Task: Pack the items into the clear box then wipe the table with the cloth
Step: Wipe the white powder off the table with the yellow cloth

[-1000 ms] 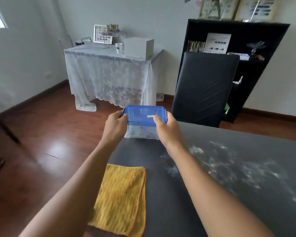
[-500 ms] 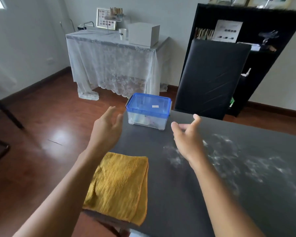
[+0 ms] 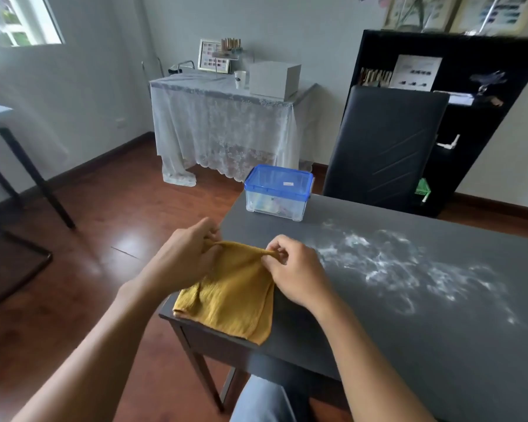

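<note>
The clear box (image 3: pixel 276 205) with its blue lid shut stands at the far left corner of the dark table (image 3: pixel 409 330), with several items dimly visible inside. A yellow cloth (image 3: pixel 232 296) lies at the table's near left corner. My left hand (image 3: pixel 185 257) pinches the cloth's far left corner and my right hand (image 3: pixel 296 269) pinches its far right corner, lifting that far edge off the table. White powder (image 3: pixel 409 263) is smeared over the table to the right of my right hand.
A black chair (image 3: pixel 381 147) stands behind the table's far edge, with a black shelf (image 3: pixel 470 95) behind it. A lace-covered side table (image 3: pixel 226 117) with a white box stands against the back wall. Wooden floor lies to the left.
Both hands let go of the box, drew back toward me and took hold of the cloth's far edge. The box stays at the table's far corner.
</note>
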